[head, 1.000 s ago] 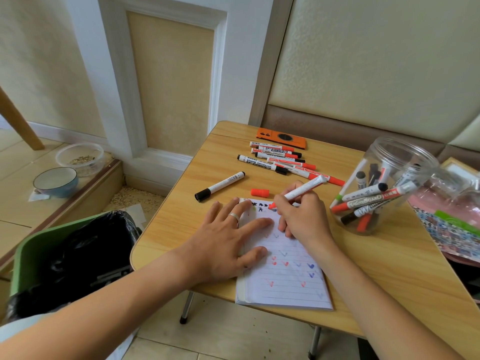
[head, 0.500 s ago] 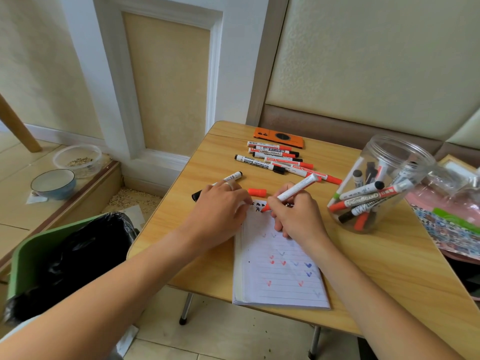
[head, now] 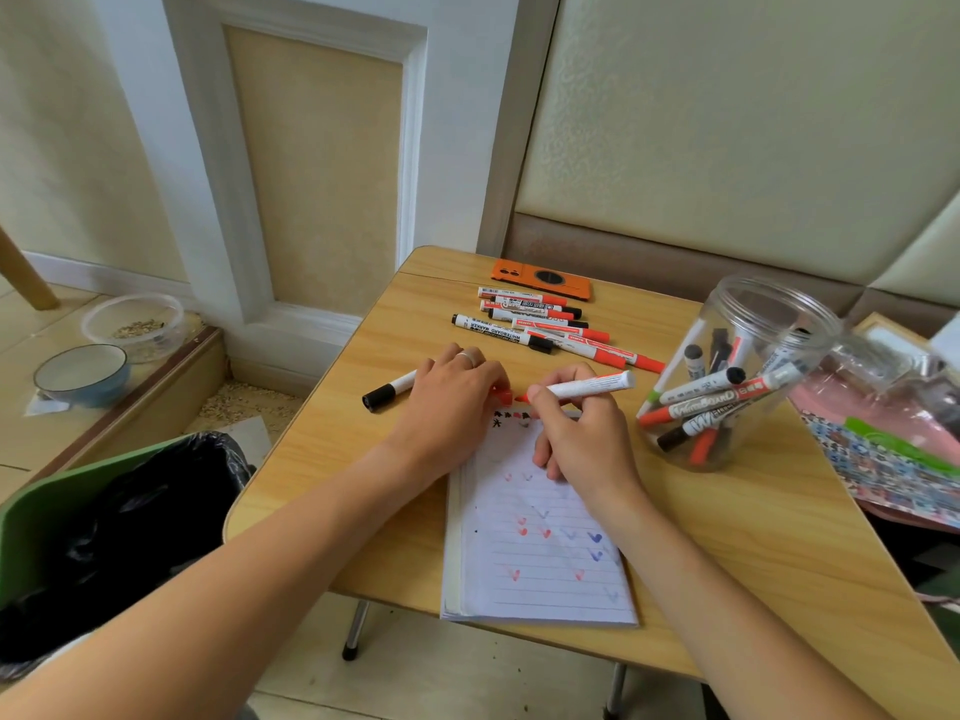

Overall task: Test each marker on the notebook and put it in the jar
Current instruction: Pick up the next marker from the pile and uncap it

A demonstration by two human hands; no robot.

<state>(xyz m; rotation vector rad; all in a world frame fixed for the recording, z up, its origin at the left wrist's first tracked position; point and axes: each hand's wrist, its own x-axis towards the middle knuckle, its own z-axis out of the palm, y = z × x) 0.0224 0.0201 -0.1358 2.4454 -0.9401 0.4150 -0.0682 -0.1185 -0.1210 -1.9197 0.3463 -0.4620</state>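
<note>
I see the red marker (head: 592,385) uncapped, held in my right hand (head: 584,433), the grip clenched around its barrel, tip pointing left above the far edge of the notebook (head: 540,543). My left hand (head: 449,402) pinches the red cap (head: 501,394) just left of the tip. The notebook lies on the bench (head: 727,537), its page carrying red and blue check marks. To the right stands the clear jar (head: 748,376), tilted, holding several markers. Further markers (head: 540,324) lie in a row on the far side; a black marker (head: 389,391) lies left, partly under my left hand.
</note>
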